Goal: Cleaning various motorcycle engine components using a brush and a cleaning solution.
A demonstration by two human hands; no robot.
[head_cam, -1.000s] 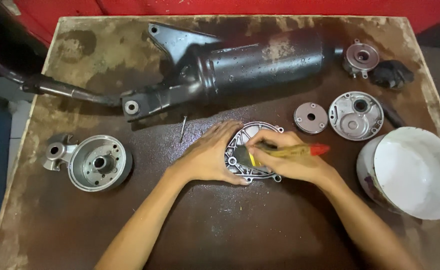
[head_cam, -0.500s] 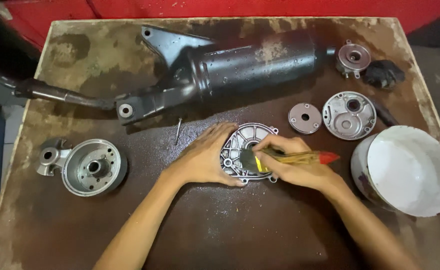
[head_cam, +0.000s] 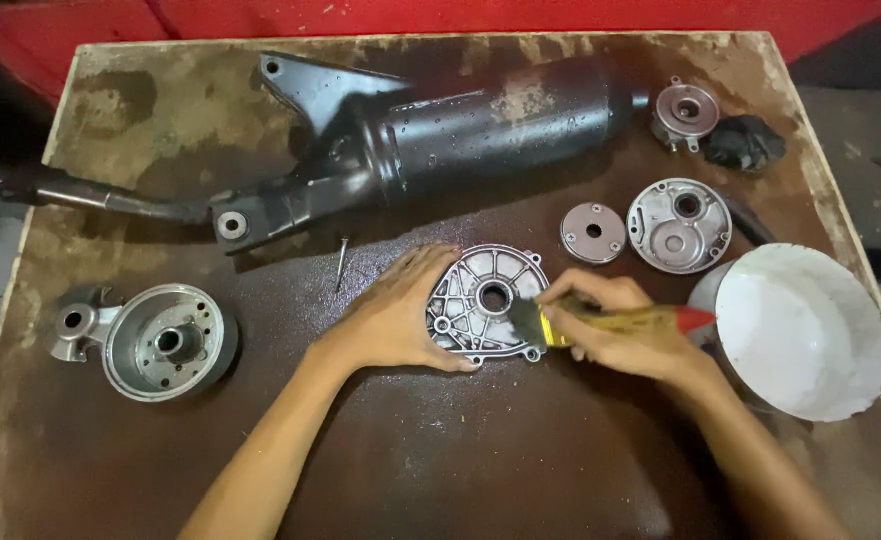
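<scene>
1. Left hand [head_cam: 392, 320] lies open, pinning the ribbed metal cover [head_cam: 485, 302] flat at mid-counter.
2. Right hand [head_cam: 625, 335] has its grip closed on the yellow brush [head_cam: 610, 322]; short strokes into the ribs would suit best.

Mid-bench, the left hand [head_cam: 395, 320] steadies a ribbed metal cover [head_cam: 482, 300] while the right hand [head_cam: 625, 335] grips a brush [head_cam: 600, 322] on it — white bowl [head_cam: 800, 335] near the right edge.

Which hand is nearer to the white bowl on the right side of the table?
Right. The right hand, holding a brush, sits just left of the white bowl; the left hand is farther left, resting on the ribbed metal cover.
</scene>
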